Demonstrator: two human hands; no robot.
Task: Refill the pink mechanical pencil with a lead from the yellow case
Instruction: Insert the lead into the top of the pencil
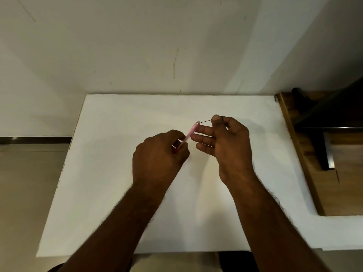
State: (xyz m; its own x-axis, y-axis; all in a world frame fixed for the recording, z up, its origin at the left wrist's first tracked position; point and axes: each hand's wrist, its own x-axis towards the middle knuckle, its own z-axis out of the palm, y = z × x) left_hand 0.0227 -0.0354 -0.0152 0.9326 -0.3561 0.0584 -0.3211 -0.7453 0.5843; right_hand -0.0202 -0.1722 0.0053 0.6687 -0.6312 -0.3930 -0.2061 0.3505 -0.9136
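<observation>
My left hand point(159, 154) grips the pink mechanical pencil point(190, 133) by its lower part, and the barrel slants up to the right above the white table point(117, 193). A red part point(175, 150) shows between the fingers of that hand. My right hand point(227, 142) pinches a thin dark lead point(206, 121) between thumb and forefinger, and the lead's left tip sits at the pencil's upper open end point(198, 122). The lead's other end sticks out past the thumb to the right. The yellow case is not in sight.
A wall rises right behind the table's far edge. To the right stands a brown wooden surface point(341, 173) with a black object point(324, 118) on it. Tiled floor point(29, 183) lies to the left.
</observation>
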